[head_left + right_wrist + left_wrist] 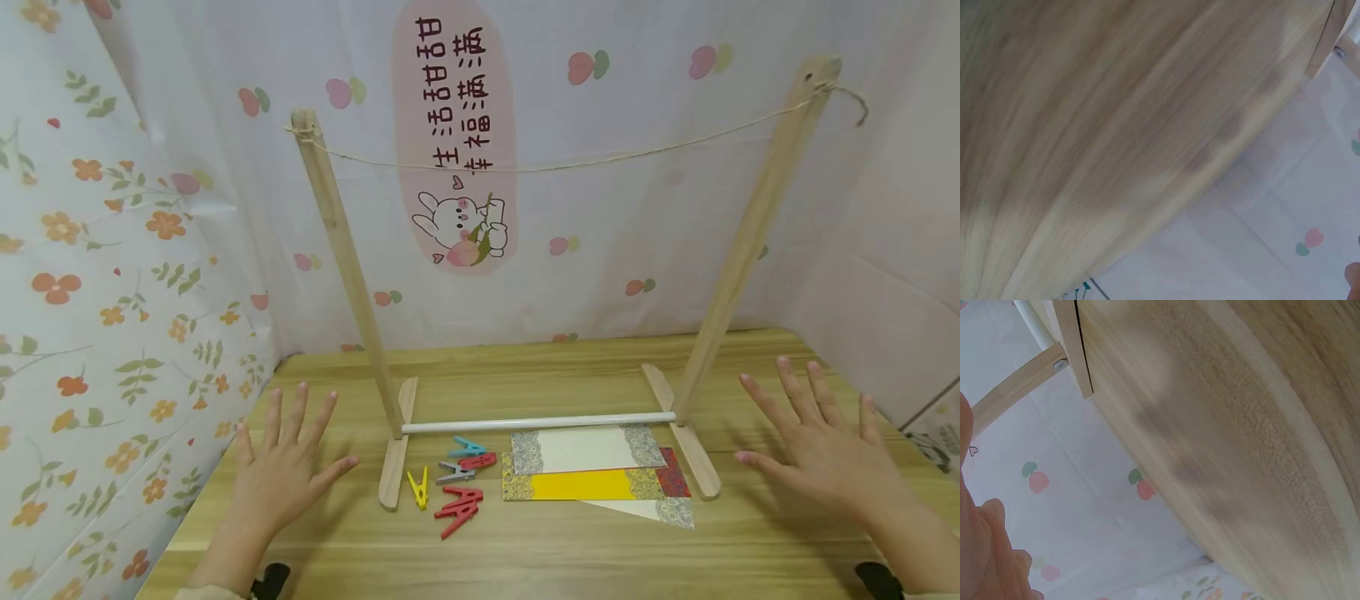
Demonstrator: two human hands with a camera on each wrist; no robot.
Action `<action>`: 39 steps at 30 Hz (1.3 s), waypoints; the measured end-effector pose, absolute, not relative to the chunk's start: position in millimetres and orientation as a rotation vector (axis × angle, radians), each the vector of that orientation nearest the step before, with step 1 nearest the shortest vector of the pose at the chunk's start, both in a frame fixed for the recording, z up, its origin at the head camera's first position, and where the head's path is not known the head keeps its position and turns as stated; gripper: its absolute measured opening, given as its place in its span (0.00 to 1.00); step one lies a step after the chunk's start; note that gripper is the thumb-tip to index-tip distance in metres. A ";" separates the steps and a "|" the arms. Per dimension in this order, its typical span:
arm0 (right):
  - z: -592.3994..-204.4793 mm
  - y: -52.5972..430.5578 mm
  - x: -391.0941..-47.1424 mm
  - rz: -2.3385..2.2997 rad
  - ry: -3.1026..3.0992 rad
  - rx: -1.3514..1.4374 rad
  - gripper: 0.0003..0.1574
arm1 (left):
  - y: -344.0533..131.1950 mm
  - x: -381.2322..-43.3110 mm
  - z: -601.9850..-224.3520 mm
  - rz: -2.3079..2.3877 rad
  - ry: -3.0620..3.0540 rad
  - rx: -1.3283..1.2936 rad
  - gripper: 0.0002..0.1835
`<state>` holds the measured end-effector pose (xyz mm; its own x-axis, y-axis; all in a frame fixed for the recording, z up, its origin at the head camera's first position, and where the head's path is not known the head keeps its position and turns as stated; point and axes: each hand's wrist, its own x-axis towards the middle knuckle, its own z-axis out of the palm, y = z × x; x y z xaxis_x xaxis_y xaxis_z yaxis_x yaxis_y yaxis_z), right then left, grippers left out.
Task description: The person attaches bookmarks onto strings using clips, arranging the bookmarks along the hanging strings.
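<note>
Left hand spread, empty, left of wooden frame. Right hand spread, empty, right of frame. String tied across frame. Clothespins on surface near left foot; overlapping paper strips nearer right foot.

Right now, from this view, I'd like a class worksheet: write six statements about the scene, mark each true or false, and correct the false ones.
1. The string runs between the left post and the right post. True.
2. The string is perfectly straight. False: it sags in the middle.
3. The uppermost white strip partly covers the yellow strip. True.
4. The left hand grips the yellow clothespin. False: the hand holds nothing; the clothespin lies on the table.
5. The white rod spans the stand low down. True.
6. The right hand touches the right post. False: a gap separates them.
</note>
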<state>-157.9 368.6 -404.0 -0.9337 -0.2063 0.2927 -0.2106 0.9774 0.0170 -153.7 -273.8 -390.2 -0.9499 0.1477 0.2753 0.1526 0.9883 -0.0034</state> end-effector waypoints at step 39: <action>-392.4 288.8 -148.0 0.167 -2.714 0.612 0.48 | -228.8 -149.7 -385.4 -0.158 -2.913 -0.333 0.48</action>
<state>-148.0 288.8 -392.4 -0.8443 -0.3938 0.3635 -0.4355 0.8994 -0.0370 -149.7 -228.8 -385.4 -0.9535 0.2119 0.2145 0.2339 0.9688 0.0825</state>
